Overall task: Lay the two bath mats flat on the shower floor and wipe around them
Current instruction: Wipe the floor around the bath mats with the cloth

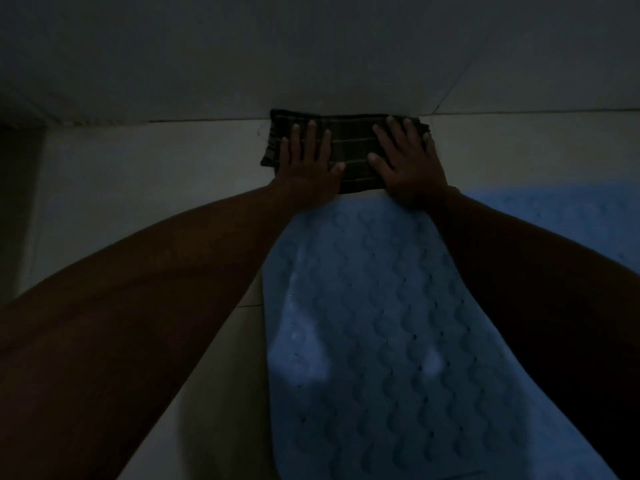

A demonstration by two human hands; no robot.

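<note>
The room is very dim: a pale tiled shower floor (138,188) fills the middle of the frame and meets a grey wall (311,46) along a seam across the upper third. A light blue bath mat (367,323) with a wavy pattern of small holes lies flat from the bottom centre up toward the middle. A second blue bath mat (571,216) shows at the right edge, partly hidden behind my arm. At upper centre, just beyond the top end of the first mat and against the wall seam, sits a dark striped cloth (349,140). My left hand (306,161) and right hand (407,164) both press flat on it, fingers straight and spread, gripping nothing. I judge I am wiping the floor above the mats. The risk: my right palm seems to overlap the mat's top edge, so a sideways stroke could drag or ruck it. The low light could also leave patches missed.
</note>
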